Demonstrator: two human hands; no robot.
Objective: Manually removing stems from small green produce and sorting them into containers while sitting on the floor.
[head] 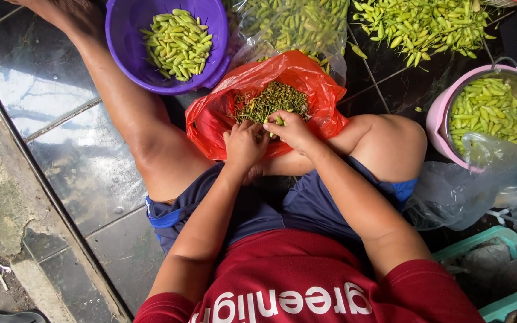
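I had both hands working over the red plastic bag that lay open across my lap. My right hand pinched a green chili between thumb and fingertips at the bag's near edge, just beside the heap of plucked stems piled in its middle. My left hand was curled close against it, fingers bent inward toward the same chili; whether they gripped the stem end or only steadied it, I could not tell.

To do this well, I judged the pinch belonged right at the cap, with a short twist rather than a pull, so the pod came away whole. Keeping both hands low over the bag seemed wise, so the stem would fall onto the heap and not on the dark tiled floor.

The purple colander with cleaned chilies stood beyond my left knee, well within reach. A pink basin holding a metal strainer of chilies sat off my right knee.
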